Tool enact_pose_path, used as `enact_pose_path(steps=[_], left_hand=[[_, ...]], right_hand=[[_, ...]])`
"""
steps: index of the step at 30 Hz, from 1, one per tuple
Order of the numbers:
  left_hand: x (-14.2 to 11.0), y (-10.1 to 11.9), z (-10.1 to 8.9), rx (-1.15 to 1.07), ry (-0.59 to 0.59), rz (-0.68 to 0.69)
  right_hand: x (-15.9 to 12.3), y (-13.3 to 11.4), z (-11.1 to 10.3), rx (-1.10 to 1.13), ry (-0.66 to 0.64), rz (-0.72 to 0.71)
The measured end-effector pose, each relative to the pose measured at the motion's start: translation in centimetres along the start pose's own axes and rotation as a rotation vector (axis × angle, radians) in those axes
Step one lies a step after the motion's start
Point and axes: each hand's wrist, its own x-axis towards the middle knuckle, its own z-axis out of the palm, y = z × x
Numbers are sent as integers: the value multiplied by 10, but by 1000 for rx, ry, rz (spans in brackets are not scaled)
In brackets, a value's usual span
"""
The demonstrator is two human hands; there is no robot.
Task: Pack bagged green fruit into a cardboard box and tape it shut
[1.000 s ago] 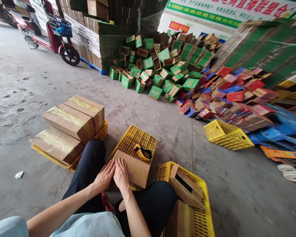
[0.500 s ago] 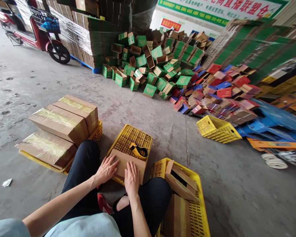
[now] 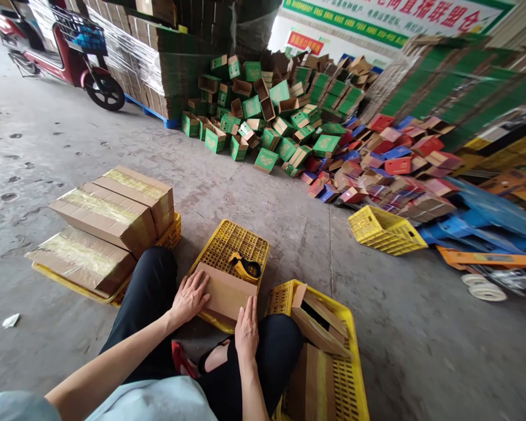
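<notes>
A brown cardboard box (image 3: 226, 292) lies on an upturned yellow plastic crate (image 3: 214, 241) between my knees. My left hand (image 3: 191, 297) rests with fingers stretched out on the box's left end. At the box's right end, my right hand (image 3: 247, 328) lies against the edge, its fingers straight. Just beyond the box, a yellow and black tape dispenser (image 3: 244, 266) sits on the crate. Both hands hold nothing.
On my left, taped cartons (image 3: 107, 211) are stacked in a yellow crate (image 3: 172, 233). Another yellow crate (image 3: 353, 374) at my right knee holds an open carton (image 3: 319, 324) and a taped one. Ahead lie heaped green boxes (image 3: 266, 160), red and blue boxes (image 3: 398, 166), and a scooter (image 3: 61, 70).
My right hand has slid from the top of the box to its right edge. My left hand has shifted slightly on the left end.
</notes>
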Motion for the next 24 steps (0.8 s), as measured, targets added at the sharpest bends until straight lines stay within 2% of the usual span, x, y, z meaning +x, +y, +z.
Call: enact_pose_path(steps=[3, 6, 10, 13, 19, 24], left_hand=[[-2, 10, 9, 26, 26, 8], [-7, 22, 18, 12, 23, 57], [-9, 34, 23, -11, -38, 129], [-6, 36, 22, -7, -65, 150], [-6, 26, 16, -18, -92, 167], [-11, 12, 12, -37, -63, 136]], right_hand=[[-1, -11, -1, -41, -36, 52], [2, -31, -5, -150, -141, 101], [13, -63, -8, -203, -339, 17], [21, -75, -9, -238, -388, 17], [17, -71, -16, -270, -366, -23], [7, -45, -17, -215, -276, -36]])
